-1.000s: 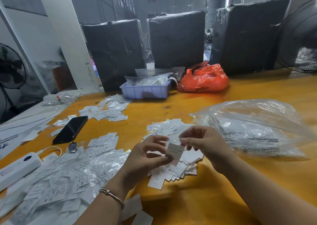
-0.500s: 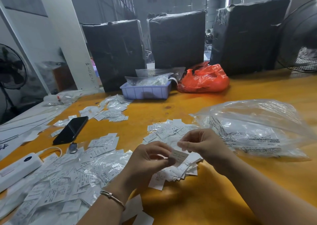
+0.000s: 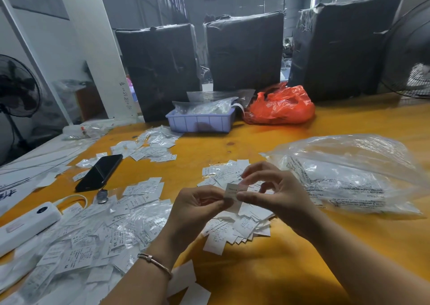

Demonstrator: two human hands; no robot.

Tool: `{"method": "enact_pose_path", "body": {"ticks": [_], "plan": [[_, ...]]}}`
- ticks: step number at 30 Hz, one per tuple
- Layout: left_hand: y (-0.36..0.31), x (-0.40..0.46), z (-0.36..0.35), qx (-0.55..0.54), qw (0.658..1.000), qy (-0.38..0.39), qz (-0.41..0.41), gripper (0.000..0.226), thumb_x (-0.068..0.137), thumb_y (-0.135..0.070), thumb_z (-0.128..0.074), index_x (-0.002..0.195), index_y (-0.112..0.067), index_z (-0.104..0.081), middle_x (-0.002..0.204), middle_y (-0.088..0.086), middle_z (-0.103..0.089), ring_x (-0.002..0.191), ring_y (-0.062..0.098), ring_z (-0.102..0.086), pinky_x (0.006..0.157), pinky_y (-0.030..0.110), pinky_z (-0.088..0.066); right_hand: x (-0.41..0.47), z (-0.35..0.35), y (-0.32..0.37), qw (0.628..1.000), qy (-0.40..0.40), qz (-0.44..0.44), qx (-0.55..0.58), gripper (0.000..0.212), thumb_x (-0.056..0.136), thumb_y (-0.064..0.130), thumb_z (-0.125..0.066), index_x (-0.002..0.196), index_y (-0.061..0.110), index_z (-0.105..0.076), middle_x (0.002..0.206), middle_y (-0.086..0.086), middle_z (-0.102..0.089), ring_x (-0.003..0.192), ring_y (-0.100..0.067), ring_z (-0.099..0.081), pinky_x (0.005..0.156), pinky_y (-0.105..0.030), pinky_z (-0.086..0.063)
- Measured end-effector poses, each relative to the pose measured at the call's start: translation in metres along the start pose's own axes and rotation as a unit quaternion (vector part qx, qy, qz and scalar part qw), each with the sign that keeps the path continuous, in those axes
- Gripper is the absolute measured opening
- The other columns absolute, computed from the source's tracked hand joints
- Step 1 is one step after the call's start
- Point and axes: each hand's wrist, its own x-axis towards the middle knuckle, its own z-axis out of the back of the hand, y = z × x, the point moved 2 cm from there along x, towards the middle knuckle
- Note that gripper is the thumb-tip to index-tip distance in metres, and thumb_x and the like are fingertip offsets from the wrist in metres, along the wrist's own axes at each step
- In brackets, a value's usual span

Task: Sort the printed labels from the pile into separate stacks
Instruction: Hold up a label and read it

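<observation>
A small white printed label [image 3: 233,192] is pinched between my left hand [image 3: 197,208] and my right hand [image 3: 273,194], held just above the central pile of labels [image 3: 237,225] on the yellow table [image 3: 267,270]. A wide heap of labels, some in clear sleeves [image 3: 88,242], covers the near left. A smaller stack [image 3: 145,189] lies left of my hands, and another group of labels [image 3: 149,150] sits further back near the blue tray.
A black phone [image 3: 100,172] and a white power strip [image 3: 25,223] lie at left. A large clear plastic bag [image 3: 349,174] fills the right. A blue tray [image 3: 201,121] and an orange bag [image 3: 279,106] stand at the back before black wrapped bales [image 3: 244,51].
Both hands dipped toward the central pile half a second ago and have risen again, now holding one label between them.
</observation>
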Motion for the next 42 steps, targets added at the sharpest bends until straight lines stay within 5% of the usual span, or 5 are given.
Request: {"method": "enact_pose_path", "body": {"ticks": [9,16,24,32,42], "plan": [[0.004,0.001,0.009,-0.022,0.994,-0.097,0.054,0.024,0.076,-0.031,-0.073,0.088,-0.009,-0.076,0.082,0.008,-0.077,0.081,0.021,-0.075,0.066,0.024,-0.057,0.006,0.011,-0.01,0.973,-0.095,-0.096,0.186,0.02,0.082,0.005,-0.067,0.066,0.017,-0.061,0.077,-0.01,-0.065,0.078,-0.024,-0.057,0.075,-0.039,-0.044],[0.009,0.005,0.012,-0.062,0.988,-0.125,0.065,0.06,0.07,-0.018,-0.081,0.121,-0.029,-0.052,0.086,0.009,-0.075,0.083,0.021,-0.074,0.066,0.021,-0.056,0.008,0.012,-0.012,0.949,-0.09,-0.142,0.267,0.017,0.065,0.016,-0.07,0.074,0.013,-0.056,0.078,-0.01,-0.067,0.075,-0.023,-0.063,0.072,-0.037,-0.047],[0.009,0.004,0.007,-0.05,0.993,-0.064,0.083,0.023,0.067,-0.021,-0.078,0.088,-0.012,-0.078,0.085,0.009,-0.077,0.081,0.017,-0.073,0.069,0.018,-0.055,0.008,0.011,-0.013,0.959,-0.09,-0.128,0.235,0.01,0.08,0.007,-0.065,0.082,0.012,-0.056,0.081,-0.014,-0.072,0.076,-0.029,-0.07,0.06,-0.028,-0.054],[0.003,0.001,0.003,-0.024,0.998,-0.051,0.037,0.022,0.076,-0.014,-0.077,0.093,-0.003,-0.071,0.085,0.011,-0.077,0.08,0.025,-0.074,0.067,0.023,-0.056,0.005,0.019,-0.007,0.984,-0.111,-0.064,0.123,0.011,0.08,-0.01,-0.061,0.078,0.001,-0.057,0.054,-0.013,-0.062,0.046,-0.02,-0.056,0.047,-0.024,-0.045],[-0.001,-0.002,0.001,0.008,0.999,-0.032,0.006,0.026,0.078,-0.024,-0.073,0.099,-0.008,-0.07,0.089,0.005,-0.078,0.086,0.021,-0.075,0.071,0.026,-0.058,0.0,0.008,0.009,0.993,-0.084,0.036,0.071,0.016,0.079,0.025,-0.067,0.083,0.011,-0.073,0.067,-0.014,-0.066,0.061,-0.018,-0.059,0.06,-0.029,-0.05]]}}
